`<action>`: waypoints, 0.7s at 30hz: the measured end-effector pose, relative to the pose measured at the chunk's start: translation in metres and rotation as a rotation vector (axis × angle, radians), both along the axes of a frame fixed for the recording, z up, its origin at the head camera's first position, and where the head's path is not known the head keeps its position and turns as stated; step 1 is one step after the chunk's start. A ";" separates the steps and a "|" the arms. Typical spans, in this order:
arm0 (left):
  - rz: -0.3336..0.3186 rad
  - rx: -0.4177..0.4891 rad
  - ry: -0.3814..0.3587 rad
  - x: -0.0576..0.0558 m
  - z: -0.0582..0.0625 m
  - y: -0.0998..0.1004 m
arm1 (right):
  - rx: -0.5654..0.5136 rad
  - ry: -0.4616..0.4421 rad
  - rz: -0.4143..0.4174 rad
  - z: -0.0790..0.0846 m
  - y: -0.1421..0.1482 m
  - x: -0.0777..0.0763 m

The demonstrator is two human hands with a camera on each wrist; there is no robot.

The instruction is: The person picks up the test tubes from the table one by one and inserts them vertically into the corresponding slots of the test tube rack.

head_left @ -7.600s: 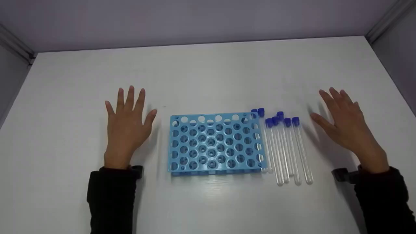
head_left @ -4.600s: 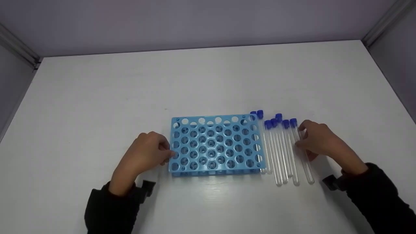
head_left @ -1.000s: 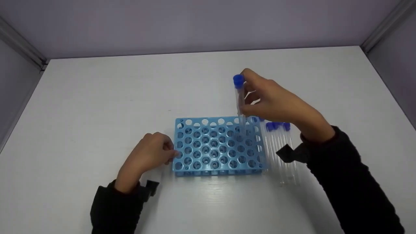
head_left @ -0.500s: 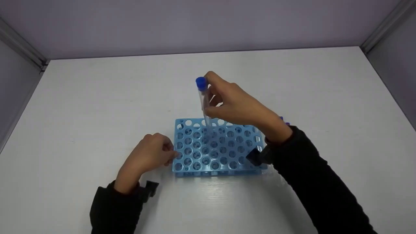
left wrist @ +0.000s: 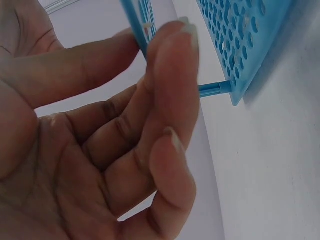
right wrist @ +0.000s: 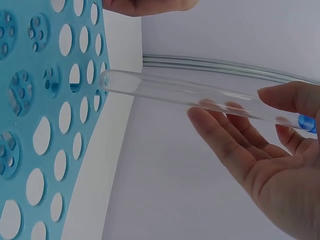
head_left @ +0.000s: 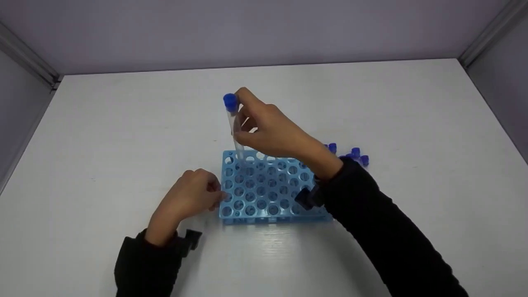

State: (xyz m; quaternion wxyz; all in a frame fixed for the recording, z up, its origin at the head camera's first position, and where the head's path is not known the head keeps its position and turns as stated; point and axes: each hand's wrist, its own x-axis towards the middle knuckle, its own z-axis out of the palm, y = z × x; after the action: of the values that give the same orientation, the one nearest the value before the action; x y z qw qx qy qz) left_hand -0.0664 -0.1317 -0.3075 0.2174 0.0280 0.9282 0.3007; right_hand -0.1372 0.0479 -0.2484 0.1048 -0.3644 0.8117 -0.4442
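Note:
A blue test tube rack [head_left: 256, 217] with rows of round holes stands on the white table. My left hand [head_left: 185, 196] pinches the left edge of its top plate between thumb and fingers; the left wrist view shows that blue edge [left wrist: 132, 20] between them. Above the rack's back left part, my right hand [head_left: 276, 128] holds a clear test tube [right wrist: 165, 92] by its upper half, thumb on one side and fingers on the other. Its blue cap [head_left: 230, 102] is uppermost, and the tube leans slightly. The rounded bottom end is right at the holes of the top plate.
To the right of the rack lie several more tubes with blue caps [head_left: 355, 152], their bodies mostly hidden behind the right sleeve [head_left: 383, 218]. Grey-purple walls [head_left: 264, 33] border the table at the back and sides.
My right hand has carried the tube leftward over the rack, from its right part to its back left part. Earlier it was at the loose tubes on the right. The left hand stays on the rack.

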 end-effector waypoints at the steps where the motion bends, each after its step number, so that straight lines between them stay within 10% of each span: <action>1: -0.004 0.004 0.001 0.000 0.000 0.000 | 0.001 -0.001 0.003 0.000 -0.002 0.000; 21: -0.005 0.001 -0.003 0.000 -0.001 0.001 | 0.049 0.016 0.053 -0.004 -0.018 -0.001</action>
State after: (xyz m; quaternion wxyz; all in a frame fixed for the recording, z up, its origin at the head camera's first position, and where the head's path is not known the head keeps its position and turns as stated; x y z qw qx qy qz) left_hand -0.0663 -0.1306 -0.3084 0.2197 0.0301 0.9277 0.3004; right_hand -0.1381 0.0301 -0.2523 0.1191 -0.3866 0.8133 -0.4182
